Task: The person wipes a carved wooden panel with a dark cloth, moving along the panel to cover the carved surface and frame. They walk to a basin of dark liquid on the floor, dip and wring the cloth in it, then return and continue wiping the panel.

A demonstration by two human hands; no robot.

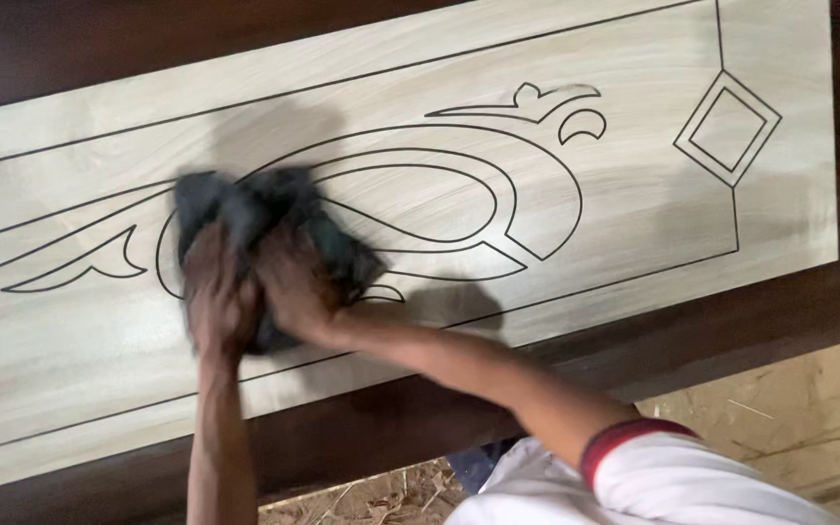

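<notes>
A long pale wooden panel (634, 224) with dark carved scroll lines and a diamond shape lies across a dark brown board. On its left-middle part, both my hands press a crumpled dark cloth (245, 209) flat against the wood. My left hand (218, 292) sits on the cloth's left part, fingers bent over it. My right hand (294, 282) lies beside it on the cloth's right part. The hands and cloth are motion-blurred, and the cloth covers part of the carved scroll.
The dark brown board (391, 428) frames the panel along its near and right edges. Below it, at the lower right, is a sawdust-strewn floor (809, 408). My white sleeve with a red cuff (653, 467) fills the bottom right.
</notes>
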